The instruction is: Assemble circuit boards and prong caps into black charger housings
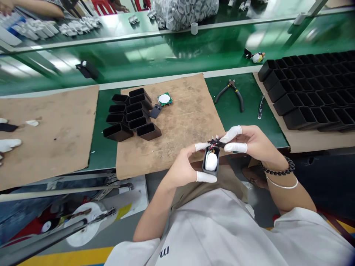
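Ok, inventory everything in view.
Case: one, black, front centre
Insert: one, white, inside case
Wired part: one, black, at case
Loose cases: about ten, black, left
Row cases: many, black, right
Cutters: one, black, right
Tool: one, dark, beside cutters
Circuit: one, green-white, centre
Cap: one, grey, beside circuit
Cardboard: three, brown, on green bench
Bag: one, clear, top
Parts: many, grey, top
Gadget: one, black, upper left
Oddment: one, multicoloured, upper right
Chairs: some, red, top
Left fingers: two covered, white, on case
Right fingers: two covered, white, on wired part

Bench (266,133), green-topped: nine to three o'clock. Belt (166,55), green, glossy with reflected light: twelve. Chairs (104,6), red: eleven. Floor (122,234), grey; stripe (91,255), yellow: seven.
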